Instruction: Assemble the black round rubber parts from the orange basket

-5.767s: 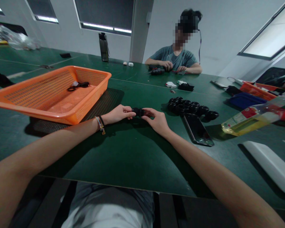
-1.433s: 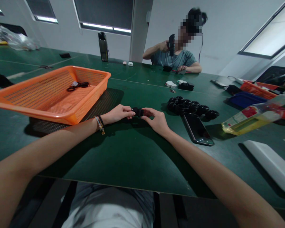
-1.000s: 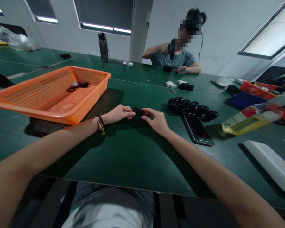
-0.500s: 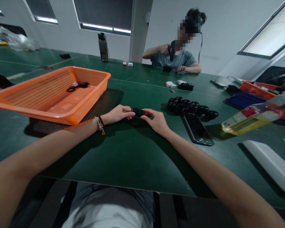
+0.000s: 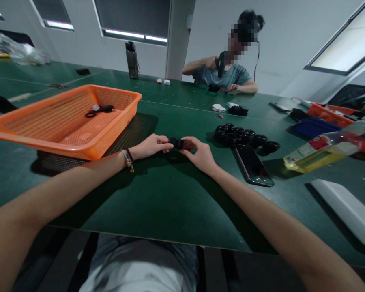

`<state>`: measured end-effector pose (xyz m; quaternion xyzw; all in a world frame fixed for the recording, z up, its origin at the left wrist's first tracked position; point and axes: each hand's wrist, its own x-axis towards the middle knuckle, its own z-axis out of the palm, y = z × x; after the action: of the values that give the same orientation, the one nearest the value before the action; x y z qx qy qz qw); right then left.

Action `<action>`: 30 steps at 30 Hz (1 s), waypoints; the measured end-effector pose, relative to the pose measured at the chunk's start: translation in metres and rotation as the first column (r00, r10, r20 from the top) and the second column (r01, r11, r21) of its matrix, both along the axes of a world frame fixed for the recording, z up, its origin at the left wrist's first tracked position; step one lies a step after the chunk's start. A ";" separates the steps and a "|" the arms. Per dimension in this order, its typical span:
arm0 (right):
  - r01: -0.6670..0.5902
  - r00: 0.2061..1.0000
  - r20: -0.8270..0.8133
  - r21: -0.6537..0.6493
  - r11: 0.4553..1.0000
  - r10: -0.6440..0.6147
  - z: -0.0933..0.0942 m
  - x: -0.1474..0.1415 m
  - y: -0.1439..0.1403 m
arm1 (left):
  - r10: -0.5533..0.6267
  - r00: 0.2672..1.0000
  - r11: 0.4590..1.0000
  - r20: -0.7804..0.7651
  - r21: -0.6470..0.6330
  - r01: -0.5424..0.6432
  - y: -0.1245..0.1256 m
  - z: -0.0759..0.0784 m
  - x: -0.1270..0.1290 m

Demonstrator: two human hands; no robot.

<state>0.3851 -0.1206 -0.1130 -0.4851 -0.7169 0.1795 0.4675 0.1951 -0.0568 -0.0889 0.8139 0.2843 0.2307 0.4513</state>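
Between my two hands, just above the green table, is a small black part; its exact kind is too small to make out. My left hand pinches its left end with thumb and fingers. At its right end, my right hand holds it with thumb and fingertips, the fingers curved. Right of my right hand lies a cluster of several glossy black rounded parts. A phone lies face up in front of them.
At left, an orange mesh basket holds a small black corded item. An oil bottle lies at right, near a white slab-shaped object and a blue tray. A dark drink bottle stands behind. Across sits a co-worker with a dark handheld tool.
My right thumb and fingers have shifted slightly on the black part. My left hand stays in place.
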 end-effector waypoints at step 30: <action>0.050 0.996 0.077 -0.043 0.998 -0.047 0.000 0.000 0.001 | -0.017 1.000 1.000 0.012 -0.016 0.017 0.000 0.000 -0.001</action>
<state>0.3851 -0.1192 -0.1128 -0.5191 -0.7182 0.1653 0.4330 0.1939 -0.0566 -0.0891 0.8112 0.2765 0.2290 0.4615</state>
